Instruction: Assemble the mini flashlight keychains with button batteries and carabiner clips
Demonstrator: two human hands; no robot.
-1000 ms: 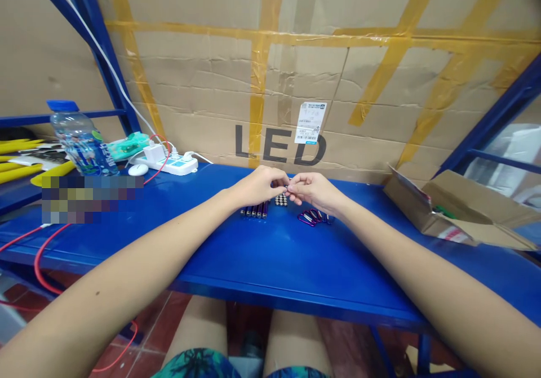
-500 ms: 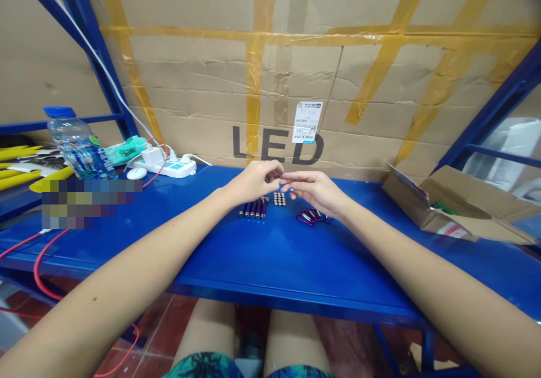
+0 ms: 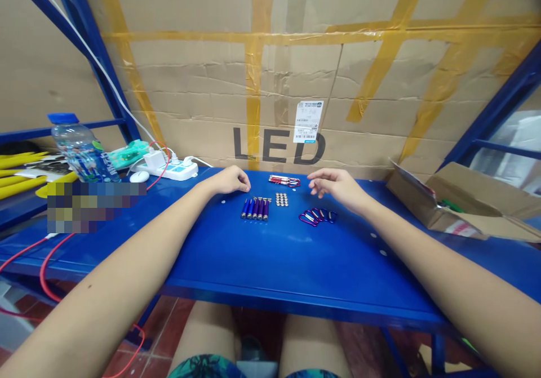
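Big cardboard (image 3: 194, 96) with LED (image 3: 266, 146) on it fills the top of the frame, with the blue surface (image 3: 236, 265) below. At the right edge, an open box (image 3: 416, 199) has something green (image 3: 451, 205) inside. At the left, a bottle (image 3: 80, 150) has its blue cap (image 3: 63, 118) on. Near the middle, my left hand (image 3: 230, 180) has its fingers curled in; I can't tell if they pinch anything. Right of the middle, my right hand (image 3: 340, 187) has its fingers part open, and I see nothing in them. Between my hands, the red tubes (image 3: 278, 180) have clips (image 3: 295, 183) on, so they look done. Lower down, the blue and purple tubes (image 3: 255, 209) have no clips, so they look left to do. Loose clips (image 3: 311, 216) lie to their right, and small silver rounds (image 3: 281, 200) sit in rows between.
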